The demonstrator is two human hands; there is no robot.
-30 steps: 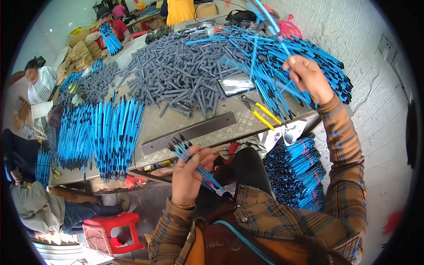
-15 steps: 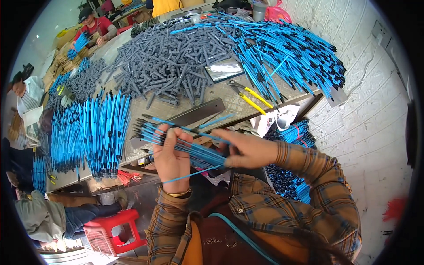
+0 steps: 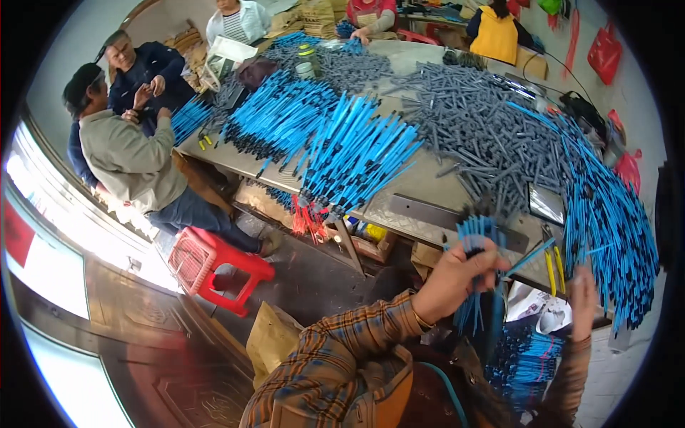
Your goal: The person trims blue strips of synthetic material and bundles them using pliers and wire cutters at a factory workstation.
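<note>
My left hand (image 3: 460, 278) is closed around a bundle of thin blue tubes (image 3: 469, 314) with black fittings, held upright beyond the table's near edge. The tops of the bundle are smeared by motion. My right hand (image 3: 583, 303), a little blurred, is to the right with fingers stretched out, by the near edge of a large heap of blue tubes with black ends (image 3: 614, 235). Whether it touches them I cannot tell. Between my hands, yellow-handled pliers (image 3: 550, 267) lie at the table edge. A loose blue tube (image 3: 529, 257) is beside them.
A heap of grey plastic parts (image 3: 471, 128) covers the table's middle, next to a flat metal bar (image 3: 426, 212). More blue tubes (image 3: 357, 153) lie to the left. A red stool (image 3: 221, 267) stands on the floor near two people (image 3: 128, 157). Tied blue bundles (image 3: 528, 360) sit below the table.
My view has swung left, bringing in the doorway and more people. My right hand has come away from the bundle toward the heap at right; my left hand still grips the bundle, now more upright.
</note>
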